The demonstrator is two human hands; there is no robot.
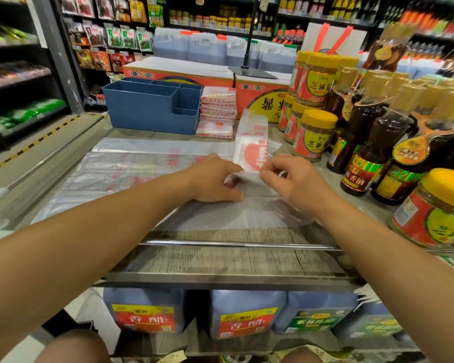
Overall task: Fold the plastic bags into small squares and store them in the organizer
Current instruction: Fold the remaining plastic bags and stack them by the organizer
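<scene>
A clear plastic bag (249,205) with red print lies on the wooden shelf top in front of me. My left hand (212,179) and my right hand (286,176) both pinch its folded edge near the middle, and a narrow part of it stands up behind my hands. More flat clear bags (121,166) are spread out to the left. A blue organizer (142,111) with several compartments stands at the back left. Beside it on the right rises a stack of folded bags (216,111).
Jars with yellow lids (315,134) and dark sauce bottles (370,153) crowd the right side. Orange cartons (178,72) stand behind the organizer. A metal rail (233,243) runs along the shelf's front. Large vinegar jugs (147,313) sit on the level below.
</scene>
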